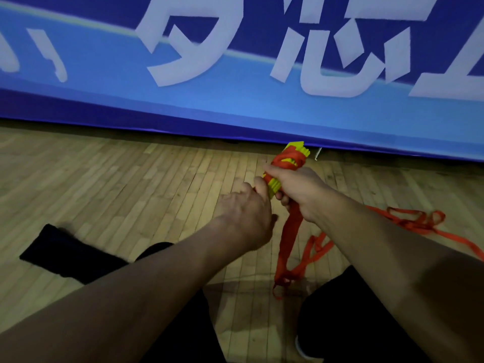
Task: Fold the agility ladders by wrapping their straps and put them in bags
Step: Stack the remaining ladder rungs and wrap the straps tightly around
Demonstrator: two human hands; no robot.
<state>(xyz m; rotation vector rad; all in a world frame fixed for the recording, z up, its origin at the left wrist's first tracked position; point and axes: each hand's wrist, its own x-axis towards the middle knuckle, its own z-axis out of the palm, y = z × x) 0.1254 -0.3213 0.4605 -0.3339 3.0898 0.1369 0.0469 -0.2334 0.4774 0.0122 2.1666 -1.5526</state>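
Two hands meet on one bundle, held up above the wooden floor (pixel 131 184) in front of you. Your right hand (pixel 301 189) is closed around the stacked yellow rungs (pixel 273 186) of the agility ladder, fist wrapped across the middle of the stack, knuckles up. The far end of the rungs sticks out past your fist, pointing toward the blue banner (pixel 235 108). Red strap (pixel 288 161) already crosses that far end in several turns.

Your left hand (pixel 246 213) sits just beside the right, at the near end of the rungs, fingers curled against the stack. Whether it pinches the strap or only steadies the rungs, you cannot tell from this view; the fingertips are hidden.

Loose strap (pixel 286 239) hangs from under your right hand down to the floor, ending in a small loop between your knees. More of it trails right in a tangle (pixel 416 221) on the boards, near your right forearm.

Black bag (pixel 65 252) lies flat on the floor to your left, well apart from the bundle, partly covered by your left arm and knee. Dark trousers (pixel 348 310) show at both knees. Large white characters run across the banner behind the bundle.
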